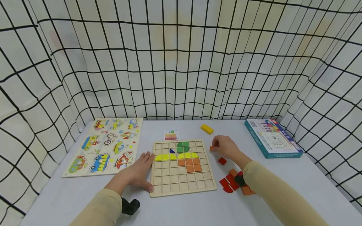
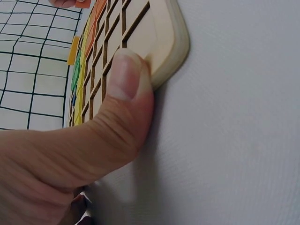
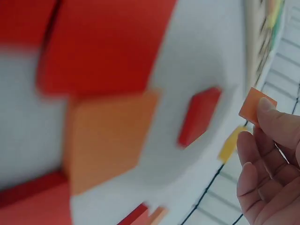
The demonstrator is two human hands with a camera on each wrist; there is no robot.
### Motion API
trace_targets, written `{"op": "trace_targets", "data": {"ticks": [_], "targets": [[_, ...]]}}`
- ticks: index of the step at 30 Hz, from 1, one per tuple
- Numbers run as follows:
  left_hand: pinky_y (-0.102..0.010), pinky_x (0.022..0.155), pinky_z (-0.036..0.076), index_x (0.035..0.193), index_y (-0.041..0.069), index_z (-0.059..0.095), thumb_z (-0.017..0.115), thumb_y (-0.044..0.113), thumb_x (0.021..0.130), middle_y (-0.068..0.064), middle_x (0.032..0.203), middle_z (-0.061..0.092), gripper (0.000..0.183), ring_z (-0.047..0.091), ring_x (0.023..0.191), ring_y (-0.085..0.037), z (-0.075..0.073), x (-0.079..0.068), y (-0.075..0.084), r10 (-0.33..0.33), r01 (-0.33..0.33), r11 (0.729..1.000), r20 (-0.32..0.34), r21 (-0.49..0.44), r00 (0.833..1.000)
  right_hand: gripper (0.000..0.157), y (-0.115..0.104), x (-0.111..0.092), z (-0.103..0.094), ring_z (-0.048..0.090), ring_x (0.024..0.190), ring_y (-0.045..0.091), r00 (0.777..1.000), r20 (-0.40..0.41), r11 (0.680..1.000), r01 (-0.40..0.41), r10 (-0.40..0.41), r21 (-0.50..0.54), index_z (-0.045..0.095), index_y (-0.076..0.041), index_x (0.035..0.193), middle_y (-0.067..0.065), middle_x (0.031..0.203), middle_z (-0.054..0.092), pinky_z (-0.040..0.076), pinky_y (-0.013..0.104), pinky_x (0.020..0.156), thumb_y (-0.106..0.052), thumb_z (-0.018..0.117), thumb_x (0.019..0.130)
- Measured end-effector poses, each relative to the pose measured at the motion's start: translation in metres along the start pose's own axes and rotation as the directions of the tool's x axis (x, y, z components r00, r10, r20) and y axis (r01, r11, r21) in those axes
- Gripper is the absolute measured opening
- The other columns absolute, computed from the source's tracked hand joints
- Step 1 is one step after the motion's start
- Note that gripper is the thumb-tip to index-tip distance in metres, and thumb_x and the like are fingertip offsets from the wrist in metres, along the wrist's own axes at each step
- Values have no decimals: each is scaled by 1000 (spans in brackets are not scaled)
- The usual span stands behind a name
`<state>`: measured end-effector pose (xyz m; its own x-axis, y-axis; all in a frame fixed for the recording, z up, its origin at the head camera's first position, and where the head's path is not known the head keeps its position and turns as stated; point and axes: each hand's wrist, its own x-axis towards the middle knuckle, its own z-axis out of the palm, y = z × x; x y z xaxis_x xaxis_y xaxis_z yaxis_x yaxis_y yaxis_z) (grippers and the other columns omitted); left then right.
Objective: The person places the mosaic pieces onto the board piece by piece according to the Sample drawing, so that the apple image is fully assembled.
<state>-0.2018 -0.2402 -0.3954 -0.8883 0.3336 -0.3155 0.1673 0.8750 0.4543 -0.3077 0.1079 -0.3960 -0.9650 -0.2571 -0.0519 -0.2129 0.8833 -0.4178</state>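
A wooden grid board (image 1: pixel 169 185) lies in the middle of the table, with green, yellow, blue and orange pieces in its upper cells. Along its left edge rests my left hand (image 1: pixel 138 171), fingers spread and thumb at the near corner. The left wrist view shows that thumb (image 2: pixel 126 93) against the board's rim (image 2: pixel 176 42). Off the board's right side, my right hand (image 1: pixel 226 147) pinches an orange square block (image 3: pixel 258 107) between thumb and fingers. A loose red block (image 1: pixel 222 161) lies on the table just below this hand.
Red pieces (image 1: pixel 230 182) and orange blocks (image 1: pixel 246 190) are grouped under the right forearm. Behind the board are a small pattern card (image 1: pixel 171 135) and a yellow block (image 1: pixel 207 128). A picture puzzle (image 1: pixel 110 147) lies at left, a teal box (image 1: pixel 272 138) at right. Black netting surrounds the table.
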Motion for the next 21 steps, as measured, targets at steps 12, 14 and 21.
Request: {"op": "trace_targets", "data": {"ticks": [12,14,21], "targets": [[-63,127,12,159,-8,18,95,31,69,-32,168,8,125,2,157,-51,2,1,-1,-2,2,1000,0,-12,1000,11,-66,-19,31,54,80,13,975,78,968,194,-208,162,67,-13,87,-4,83,62,48,22,71,-12,77,91],[-63,127,12,160,-8,18,95,32,69,-31,168,8,125,2,157,-50,3,1,-1,-2,2,1000,0,-10,1000,9,-76,-21,35,54,81,13,966,102,960,219,-238,174,69,-14,87,-4,84,63,50,23,72,-13,77,92],[-63,127,13,160,-8,17,95,32,69,-31,168,8,126,3,156,-51,1,2,-2,-4,4,1000,3,1,1000,6,-94,-27,44,56,83,12,947,155,953,258,-282,160,73,-16,88,-7,83,67,51,23,73,-14,75,93]]}}
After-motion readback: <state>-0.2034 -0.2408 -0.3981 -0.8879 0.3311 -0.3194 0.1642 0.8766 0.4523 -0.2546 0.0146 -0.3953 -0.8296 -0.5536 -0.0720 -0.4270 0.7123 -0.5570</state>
